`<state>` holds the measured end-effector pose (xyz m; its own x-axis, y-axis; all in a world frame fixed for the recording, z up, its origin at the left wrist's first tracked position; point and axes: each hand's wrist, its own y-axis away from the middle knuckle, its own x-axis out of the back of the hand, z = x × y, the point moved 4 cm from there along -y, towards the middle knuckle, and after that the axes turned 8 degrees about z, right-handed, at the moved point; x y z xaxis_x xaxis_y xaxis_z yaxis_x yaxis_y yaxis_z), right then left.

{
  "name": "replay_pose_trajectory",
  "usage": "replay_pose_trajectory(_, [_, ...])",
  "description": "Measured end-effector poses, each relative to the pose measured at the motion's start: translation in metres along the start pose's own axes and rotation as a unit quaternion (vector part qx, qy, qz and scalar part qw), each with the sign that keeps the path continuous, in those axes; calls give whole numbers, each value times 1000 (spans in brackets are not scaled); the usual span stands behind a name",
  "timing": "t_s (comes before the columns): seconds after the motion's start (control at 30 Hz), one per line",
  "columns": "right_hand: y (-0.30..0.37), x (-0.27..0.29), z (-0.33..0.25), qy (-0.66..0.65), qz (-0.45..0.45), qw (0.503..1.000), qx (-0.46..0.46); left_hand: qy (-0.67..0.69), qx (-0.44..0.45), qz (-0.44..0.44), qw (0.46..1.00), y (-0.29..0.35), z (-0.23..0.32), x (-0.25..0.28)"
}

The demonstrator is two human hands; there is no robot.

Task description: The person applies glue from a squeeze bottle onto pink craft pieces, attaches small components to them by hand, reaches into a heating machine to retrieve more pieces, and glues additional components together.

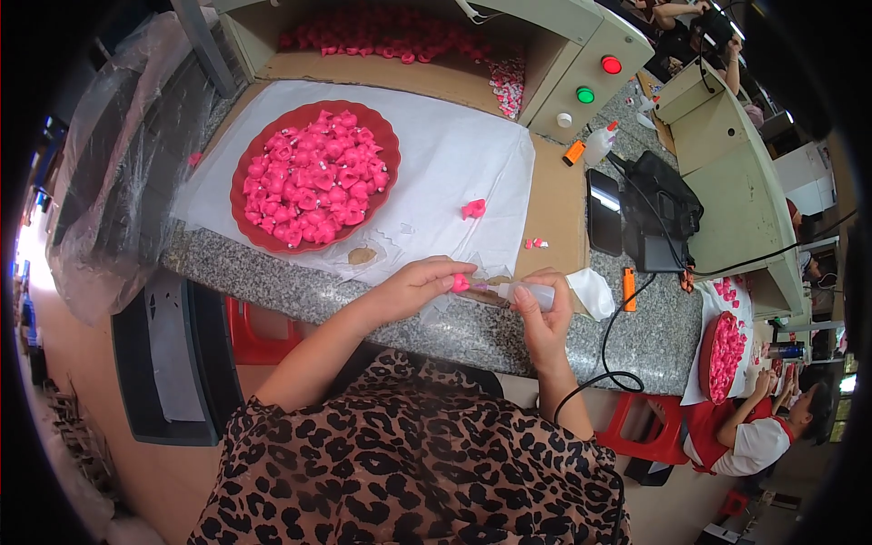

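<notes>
My left hand (411, 289) pinches a small pink molded piece (460, 283) between thumb and fingertips, above the front edge of the granite worktop. In my right hand (547, 320) is a small translucent squeeze bottle (534, 294), lying sideways. Its thin nozzle points left, at or very close to the pink piece; contact is too small to make out. A scalloped red bowl (239, 195) heaped with similar pink pieces rests on the white paper (445, 145). One loose pink piece (473, 209) lies on that paper, with small red-and-white bits (535, 243) on the cardboard beside it.
Behind the paper, a cream housing (581, 68) with red and green buttons holds more pink pieces. At right are a phone (604, 211), a black bag (658, 195), orange lighters (629, 289), a white bottle (599, 143) and a looping cable. A co-worker (749, 431) sits far right.
</notes>
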<state>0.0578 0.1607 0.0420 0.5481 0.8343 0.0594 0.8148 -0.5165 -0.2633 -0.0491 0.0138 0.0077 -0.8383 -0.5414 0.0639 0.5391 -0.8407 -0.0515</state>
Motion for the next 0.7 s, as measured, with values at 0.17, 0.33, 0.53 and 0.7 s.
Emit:
replay_pose_trajectory(0.17, [4,-1,0,8,14,1000,14,-11,-8,13,1000,0,-1,0])
replay_pose_trajectory(0.33, [4,1,3,26,20,999,31,-15,-14,20,1000,0,-2,-1])
replay_pose_trajectory(0.53, [5,0,2,24,25,999,33,-29,-21,27,999,0,-1,-1])
replay_pose_trajectory(0.7, [7,0,2,21,28,999,19,-46,-55,36,997,2,2,0])
